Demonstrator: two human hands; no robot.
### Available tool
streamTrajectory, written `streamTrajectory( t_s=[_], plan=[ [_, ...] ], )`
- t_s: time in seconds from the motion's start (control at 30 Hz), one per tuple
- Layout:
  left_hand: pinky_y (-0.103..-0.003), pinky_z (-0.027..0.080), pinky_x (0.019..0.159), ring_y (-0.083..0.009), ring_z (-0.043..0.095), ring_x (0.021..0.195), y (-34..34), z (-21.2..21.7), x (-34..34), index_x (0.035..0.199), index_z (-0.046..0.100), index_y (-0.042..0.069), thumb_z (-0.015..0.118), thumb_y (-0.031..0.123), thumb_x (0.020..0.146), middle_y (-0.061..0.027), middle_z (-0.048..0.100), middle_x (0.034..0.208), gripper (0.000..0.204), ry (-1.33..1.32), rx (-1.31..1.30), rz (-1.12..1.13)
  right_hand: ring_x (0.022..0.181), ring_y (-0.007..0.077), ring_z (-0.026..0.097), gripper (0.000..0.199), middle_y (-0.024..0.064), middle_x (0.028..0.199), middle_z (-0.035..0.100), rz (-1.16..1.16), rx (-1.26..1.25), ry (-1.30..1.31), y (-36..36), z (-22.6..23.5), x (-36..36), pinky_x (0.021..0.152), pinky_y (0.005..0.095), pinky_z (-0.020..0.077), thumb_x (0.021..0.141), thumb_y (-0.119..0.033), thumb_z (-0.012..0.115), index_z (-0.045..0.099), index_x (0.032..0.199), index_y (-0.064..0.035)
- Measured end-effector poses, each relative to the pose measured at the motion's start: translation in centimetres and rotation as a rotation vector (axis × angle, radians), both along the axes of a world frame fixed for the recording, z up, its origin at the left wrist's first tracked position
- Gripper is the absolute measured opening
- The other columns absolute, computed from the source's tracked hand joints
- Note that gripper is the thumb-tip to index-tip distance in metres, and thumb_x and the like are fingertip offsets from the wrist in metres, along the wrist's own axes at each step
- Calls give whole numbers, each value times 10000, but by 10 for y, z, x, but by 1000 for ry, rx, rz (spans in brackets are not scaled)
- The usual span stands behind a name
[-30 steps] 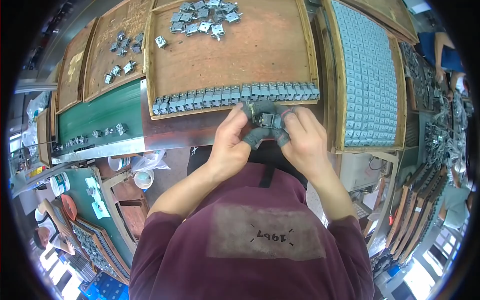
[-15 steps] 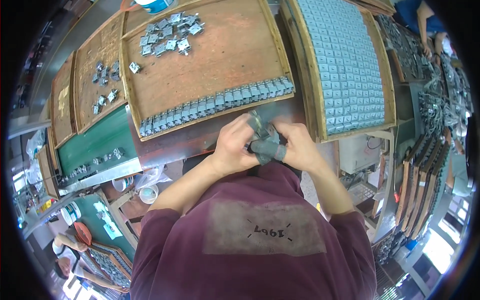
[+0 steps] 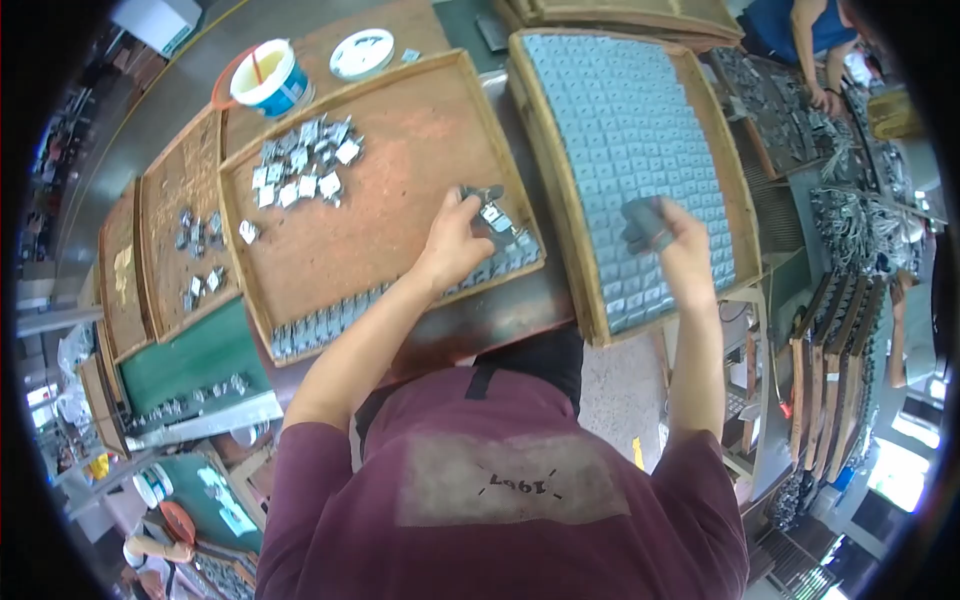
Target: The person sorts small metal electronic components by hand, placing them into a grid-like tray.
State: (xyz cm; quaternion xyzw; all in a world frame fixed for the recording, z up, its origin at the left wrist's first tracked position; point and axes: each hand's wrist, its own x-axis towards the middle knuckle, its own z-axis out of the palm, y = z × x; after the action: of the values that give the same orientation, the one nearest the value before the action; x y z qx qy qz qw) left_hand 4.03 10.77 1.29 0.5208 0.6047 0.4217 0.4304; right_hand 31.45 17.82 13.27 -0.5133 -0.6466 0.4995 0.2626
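My left hand (image 3: 458, 238), with dark covers on its fingertips, is over the near right corner of a wooden tray (image 3: 470, 100). Between its fingers and thumb is a small silver metal part (image 3: 494, 216). Beneath it, a row of similar metal parts (image 3: 330, 324) lines the tray's near edge, partly covered by my hand and forearm. Over the tray on the right, my right hand (image 3: 685, 245) reaches down among rows of flat grey metal pieces (image 3: 640, 130). Its dark-covered fingertips are blurred, so whether they hold a piece is unclear.
A loose heap of metal parts (image 3: 305, 160) lies at the left tray's far side. Behind stand a white-and-blue bucket (image 3: 272, 80) and a round white lid (image 3: 362, 54). Stacked wooden trays (image 3: 830, 370) are at right. Another person's hand (image 3: 822, 98) works at the upper right.
My hands were together in front of my chest and have separated. The left moved forward over the left tray with a metal part; the right moved onto the right tray. The view has shifted.
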Motion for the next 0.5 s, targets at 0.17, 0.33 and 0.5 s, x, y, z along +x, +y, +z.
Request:
streamTrajectory(
  t_s=[0.17,0.33,0.5],
  plan=[
    [-357,478,886,-297,575,1022,33,-13,10,1125,586,-29,612,-42,715,-169,578,1097,411,117,-200,-50,671,106,603,199,18,764,658,-299,142,-48,122,-21,42,626,256,460,917,-166,624,686,1009,-1],
    [-354,499,840,-274,629,923,34,-25,20,1128,577,-22,632,-32,715,-163,641,988,417,235,-95,34,853,285,664,299,155,898,709,-425,422,-330,248,-55,68,793,350,498,827,-231,656,684,1029,-14],
    [-318,537,707,-207,651,795,34,-12,28,1204,528,1,648,-46,766,-114,660,906,457,117,-257,28,1132,395,595,544,216,1145,668,-429,353,-717,349,-81,55,1005,446,427,793,-473,635,671,1173,-85]
  ],
)
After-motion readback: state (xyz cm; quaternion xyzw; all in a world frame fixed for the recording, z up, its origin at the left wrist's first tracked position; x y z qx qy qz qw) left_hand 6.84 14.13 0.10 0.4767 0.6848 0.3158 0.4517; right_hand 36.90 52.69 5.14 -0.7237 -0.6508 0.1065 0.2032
